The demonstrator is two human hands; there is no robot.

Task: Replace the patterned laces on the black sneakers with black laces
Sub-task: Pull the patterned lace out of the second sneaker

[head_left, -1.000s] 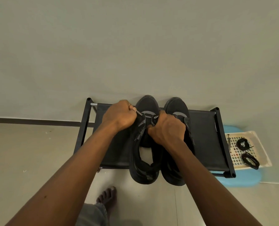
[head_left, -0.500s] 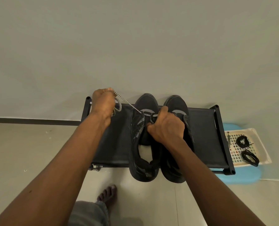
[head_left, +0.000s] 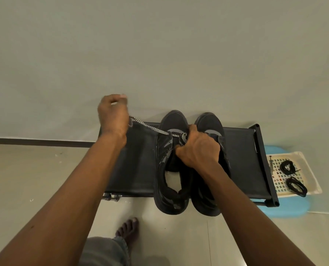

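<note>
Fingers (head_left: 119, 99) of the left hand (head_left: 112, 116) are curled tight round one end of the patterned lace (head_left: 150, 128), with the fist raised in front of the wall above the left end of the black bench (head_left: 138, 166). From that fist the lace runs in a nearly straight line down and to the right, into the front eyelets of the left sneaker (head_left: 164, 154). Below the bench's near edge, a bare foot (head_left: 128, 227) and a grey trouser leg (head_left: 104, 250) show on the pale floor. Both sneakers stand side by side on the bench, toes toward the wall and heels overhanging the near edge. The right hand (head_left: 196, 148) grips the left sneaker at its lacing area, fingers curled into the opening and thumb pointing toward the toe, with a bunched fold of the same lace just beside the thumb. The right sneaker (head_left: 209, 124) is partly hidden behind that hand and forearm, so its lacing cannot be made out. Right of the bench, a pale perforated tray (head_left: 313, 181) sits on a blue stool (head_left: 286, 211). It holds two coiled black laces (head_left: 287, 167), lying near each other but apart.
</note>
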